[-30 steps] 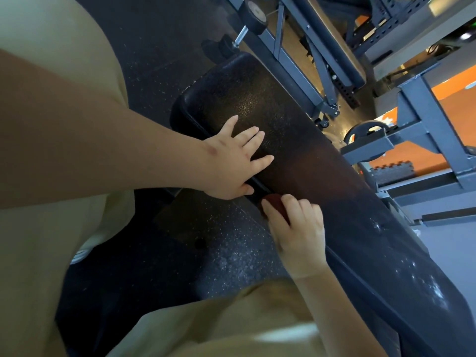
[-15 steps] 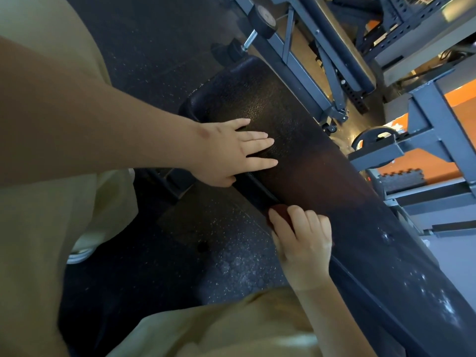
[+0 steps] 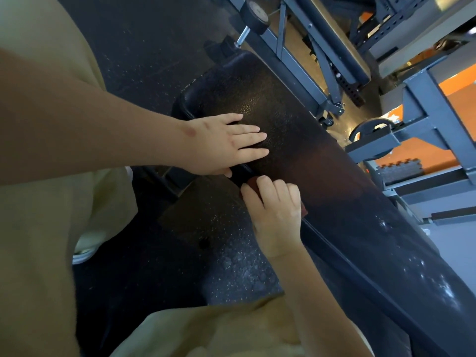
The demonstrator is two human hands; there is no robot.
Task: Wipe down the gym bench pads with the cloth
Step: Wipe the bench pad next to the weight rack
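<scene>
The left hand (image 3: pixel 226 144) lies flat on the pad (image 3: pixel 334 191). The right hand (image 3: pixel 277 212) clutches the cloth (image 3: pixel 253 181) at the pad's edge, where it may slip off.

We see a black, pebble-grained bench pad (image 3: pixel 322 176), a dark red cloth (image 3: pixel 252 182), a black floor (image 3: pixel 154 47) flecked pale, grey-blue steel frames (image 3: pixel 425 104), an orange wall (image 3: pixel 458 99) and tan clothing (image 3: pixel 38 228).

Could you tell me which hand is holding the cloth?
The right hand, curled round the red cloth; the left hand lies flat on the pad.
</scene>
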